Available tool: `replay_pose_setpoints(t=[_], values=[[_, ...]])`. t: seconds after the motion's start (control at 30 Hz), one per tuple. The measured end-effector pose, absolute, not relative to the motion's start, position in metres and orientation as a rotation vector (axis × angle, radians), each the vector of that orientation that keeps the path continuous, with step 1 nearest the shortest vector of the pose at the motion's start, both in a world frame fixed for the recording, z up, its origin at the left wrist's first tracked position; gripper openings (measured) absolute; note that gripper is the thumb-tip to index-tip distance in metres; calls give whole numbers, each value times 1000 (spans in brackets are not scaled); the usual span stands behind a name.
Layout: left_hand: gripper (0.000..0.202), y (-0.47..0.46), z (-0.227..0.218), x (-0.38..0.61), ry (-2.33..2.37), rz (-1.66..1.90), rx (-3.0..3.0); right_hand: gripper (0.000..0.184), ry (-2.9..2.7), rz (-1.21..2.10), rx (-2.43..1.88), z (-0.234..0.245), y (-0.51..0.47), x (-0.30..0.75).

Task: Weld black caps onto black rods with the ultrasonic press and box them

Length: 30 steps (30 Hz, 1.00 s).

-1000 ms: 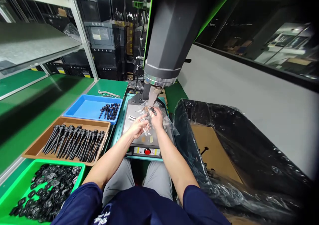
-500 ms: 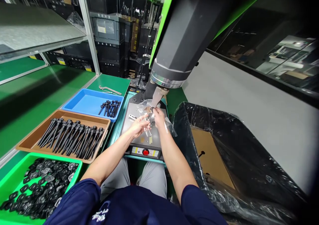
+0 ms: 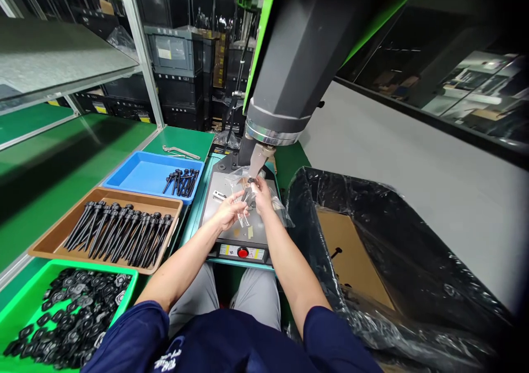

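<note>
In front of me, over the grey metal plate of a machine, my two hands are close together. My right hand is closed on a small black part with a knob-like head, just below the machine's metal horn. At the lower left of it, the fingers of my left hand pinch the dark, slim end of what looks like the same part. Clear plastic film lies about the horn's base and partly hides the fixture there.
On the left stand a blue tray and a brown tray with black rod parts, and a green bin of black nut-like pieces. A red button is at the plate's front. At right stands a bag-lined box; a wrench lies behind.
The camera view has shifted slightly. Both hands stay at the horn; the dark slim piece between them now shows more clearly.
</note>
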State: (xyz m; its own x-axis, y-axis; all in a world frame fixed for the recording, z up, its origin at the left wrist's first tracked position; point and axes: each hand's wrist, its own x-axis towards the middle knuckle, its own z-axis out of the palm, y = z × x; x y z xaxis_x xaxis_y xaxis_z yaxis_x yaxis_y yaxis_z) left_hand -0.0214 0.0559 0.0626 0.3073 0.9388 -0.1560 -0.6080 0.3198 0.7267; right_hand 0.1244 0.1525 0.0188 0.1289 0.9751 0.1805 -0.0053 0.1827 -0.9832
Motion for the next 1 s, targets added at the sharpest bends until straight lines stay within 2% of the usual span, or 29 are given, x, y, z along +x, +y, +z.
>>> replay_pose_setpoints(t=[0.17,0.43,1.0], values=[[79,56,58,-21,696,1106,628,56,-1029,1199,-1110,4,140,139],[81,58,57,-19,743,1100,658,44,-907,1146,-1177,-3,146,151],[64,61,45,-18,771,1113,650,25,-778,1237,-1180,-34,100,149]])
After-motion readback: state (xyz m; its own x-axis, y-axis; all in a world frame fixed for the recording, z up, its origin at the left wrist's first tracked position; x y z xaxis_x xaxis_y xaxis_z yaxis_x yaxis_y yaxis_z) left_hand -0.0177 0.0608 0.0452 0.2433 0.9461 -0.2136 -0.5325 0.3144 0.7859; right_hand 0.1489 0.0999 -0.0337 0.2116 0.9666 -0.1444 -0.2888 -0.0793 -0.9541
